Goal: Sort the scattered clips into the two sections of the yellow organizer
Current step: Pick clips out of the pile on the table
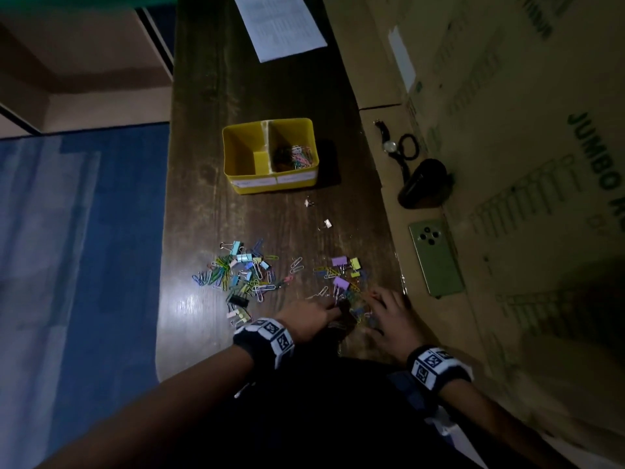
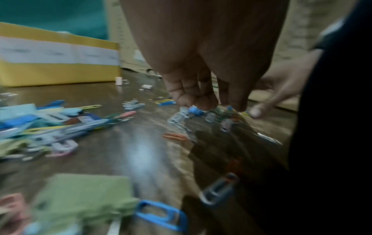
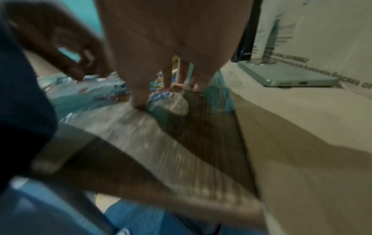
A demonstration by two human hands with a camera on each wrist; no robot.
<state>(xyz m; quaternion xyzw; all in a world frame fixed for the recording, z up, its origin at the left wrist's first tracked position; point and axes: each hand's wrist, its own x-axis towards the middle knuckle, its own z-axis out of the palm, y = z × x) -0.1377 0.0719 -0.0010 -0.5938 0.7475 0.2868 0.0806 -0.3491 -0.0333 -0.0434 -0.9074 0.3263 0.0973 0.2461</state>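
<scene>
Resting both hands, left hand [image 1: 314,318] and right hand [image 1: 392,316], fingertips down on scattered clips [image 1: 351,299], grip unclear, yellow organizer [image 1: 270,184] well beyond.

Left hand [image 2: 201,55] fingers [image 2: 187,93] down on blurred clips [image 2: 193,111]; yellow organizer [image 2: 60,74] behind, left.

**Clips partly sorted, organizer half filled**

A yellow organizer [image 1: 270,154] is set upright on the surface, divided into two sections, with white labels across its front wall. In the right section a heap of coloured paper clips [image 1: 297,157] is held; no clips are seen in the left section. Nearer the viewer, two loose piles are spread: a left pile [image 1: 241,274] of mixed paper clips and binder clips, and a right pile [image 1: 341,279] with purple and yellow binder clips. Two small white clips [image 1: 318,213] lie between.
</scene>
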